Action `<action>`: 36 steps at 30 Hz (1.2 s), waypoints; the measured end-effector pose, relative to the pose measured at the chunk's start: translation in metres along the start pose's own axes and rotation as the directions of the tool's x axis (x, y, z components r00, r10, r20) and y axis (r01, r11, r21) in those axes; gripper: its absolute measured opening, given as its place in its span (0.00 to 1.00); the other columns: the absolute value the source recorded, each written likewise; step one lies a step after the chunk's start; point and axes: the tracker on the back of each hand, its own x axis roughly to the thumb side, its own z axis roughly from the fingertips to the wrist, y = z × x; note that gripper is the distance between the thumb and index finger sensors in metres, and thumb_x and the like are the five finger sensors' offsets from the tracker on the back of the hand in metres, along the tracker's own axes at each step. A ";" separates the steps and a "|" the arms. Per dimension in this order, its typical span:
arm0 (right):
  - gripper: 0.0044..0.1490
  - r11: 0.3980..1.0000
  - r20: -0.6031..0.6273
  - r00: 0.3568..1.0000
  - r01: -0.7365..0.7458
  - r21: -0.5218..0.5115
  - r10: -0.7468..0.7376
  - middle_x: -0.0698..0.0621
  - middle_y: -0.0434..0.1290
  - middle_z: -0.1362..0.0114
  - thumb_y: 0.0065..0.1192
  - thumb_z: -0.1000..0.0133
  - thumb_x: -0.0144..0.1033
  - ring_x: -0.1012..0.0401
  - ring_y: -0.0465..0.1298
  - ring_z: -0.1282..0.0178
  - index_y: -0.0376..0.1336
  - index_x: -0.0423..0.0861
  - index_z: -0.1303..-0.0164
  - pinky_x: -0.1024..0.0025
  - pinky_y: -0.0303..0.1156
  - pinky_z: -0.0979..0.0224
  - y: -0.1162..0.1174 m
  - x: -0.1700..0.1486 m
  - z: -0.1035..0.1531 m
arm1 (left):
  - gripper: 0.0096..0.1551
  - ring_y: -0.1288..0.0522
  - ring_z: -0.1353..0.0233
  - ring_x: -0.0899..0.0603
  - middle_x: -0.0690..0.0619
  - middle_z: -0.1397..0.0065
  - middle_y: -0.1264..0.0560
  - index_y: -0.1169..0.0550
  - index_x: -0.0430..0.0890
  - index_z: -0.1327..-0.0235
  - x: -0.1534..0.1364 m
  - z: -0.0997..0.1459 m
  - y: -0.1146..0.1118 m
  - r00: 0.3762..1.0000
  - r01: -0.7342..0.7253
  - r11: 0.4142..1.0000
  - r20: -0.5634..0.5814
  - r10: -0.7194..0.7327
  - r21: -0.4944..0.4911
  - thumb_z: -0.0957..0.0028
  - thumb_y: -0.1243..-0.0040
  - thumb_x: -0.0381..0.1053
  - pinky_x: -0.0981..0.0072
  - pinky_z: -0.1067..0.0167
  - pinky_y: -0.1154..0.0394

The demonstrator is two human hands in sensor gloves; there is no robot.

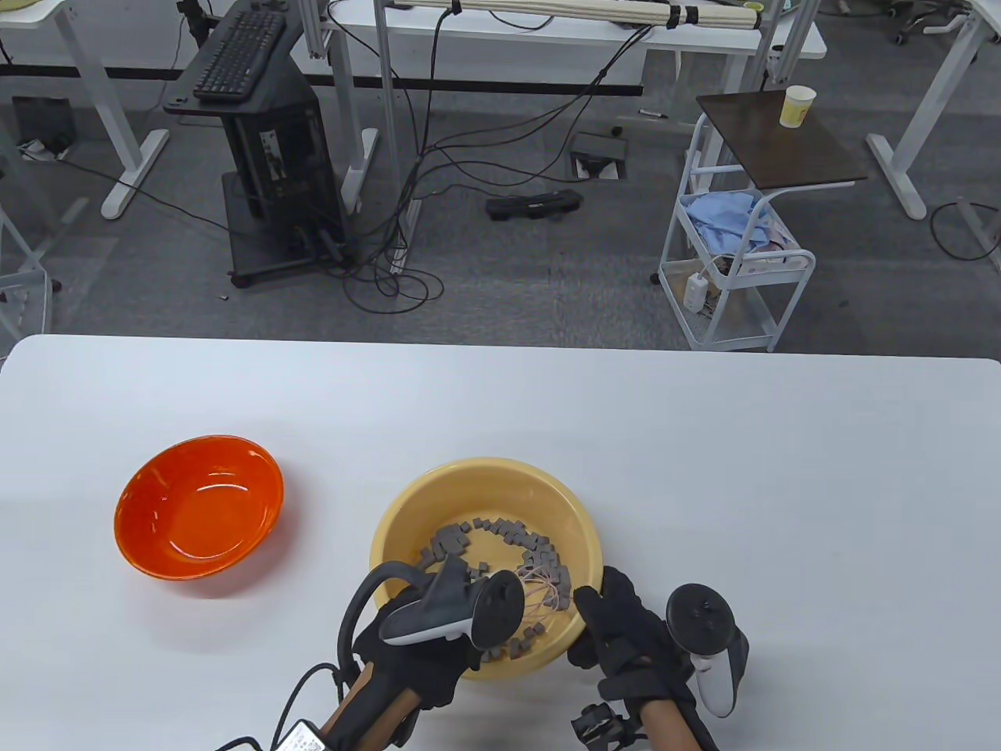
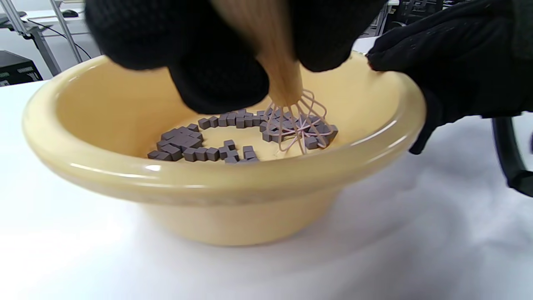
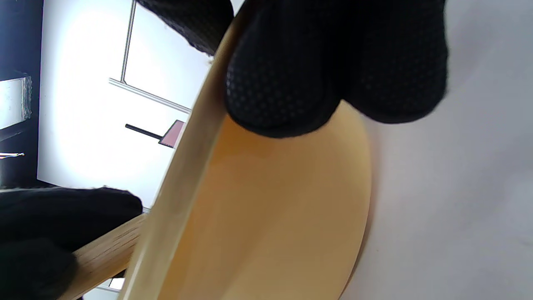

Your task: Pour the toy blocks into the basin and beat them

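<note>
A yellow basin (image 1: 485,477) stands on the white table near the front edge, with several small grey toy blocks (image 1: 500,533) scattered over its bottom. My left hand (image 1: 422,649) grips the wooden handle (image 2: 270,50) of a pink wire whisk (image 2: 297,123), whose wires sit among the blocks (image 2: 195,146) at the basin's right side. My right hand (image 1: 626,626) holds the basin's near right rim (image 2: 399,121), thumb inside, fingers on the outer wall (image 3: 270,216). The whisk handle (image 3: 104,254) shows at the lower left of the right wrist view.
An empty orange bowl (image 1: 199,516) stands on the table to the left of the basin. Past the table's far edge are desks, cables, a black stand and a white cart (image 1: 731,266) on the floor.
</note>
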 end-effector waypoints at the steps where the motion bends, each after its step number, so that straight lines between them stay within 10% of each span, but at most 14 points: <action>1: 0.42 1.000 0.000 1.000 0.001 0.001 -0.001 0.32 0.73 0.44 0.52 0.25 0.33 0.54 0.82 0.61 0.42 0.17 0.21 0.49 0.81 0.47 0.000 0.000 0.000 | 0.28 0.14 0.49 0.48 0.34 0.27 0.24 0.28 0.37 0.22 0.000 -0.001 -0.001 1.000 0.009 1.000 -0.007 -0.009 0.004 0.30 0.44 0.50 0.60 0.53 0.17; 22: 0.42 1.000 0.001 1.000 -0.001 0.001 0.001 0.32 0.73 0.44 0.51 0.25 0.33 0.54 0.82 0.61 0.42 0.17 0.21 0.49 0.81 0.47 0.000 0.000 0.000 | 0.28 0.12 0.52 0.51 0.36 0.30 0.22 0.27 0.39 0.22 -0.037 -0.003 -0.001 0.945 0.137 0.990 -0.302 -0.122 0.027 0.29 0.44 0.52 0.65 0.56 0.15; 36: 0.42 1.000 0.003 1.000 -0.003 0.003 0.003 0.32 0.73 0.44 0.52 0.25 0.33 0.54 0.82 0.61 0.42 0.17 0.21 0.49 0.81 0.47 0.000 0.000 0.000 | 0.33 0.16 0.50 0.51 0.37 0.34 0.21 0.27 0.38 0.21 -0.045 -0.003 -0.002 0.951 0.098 0.995 -0.292 -0.100 -0.022 0.33 0.38 0.55 0.61 0.53 0.17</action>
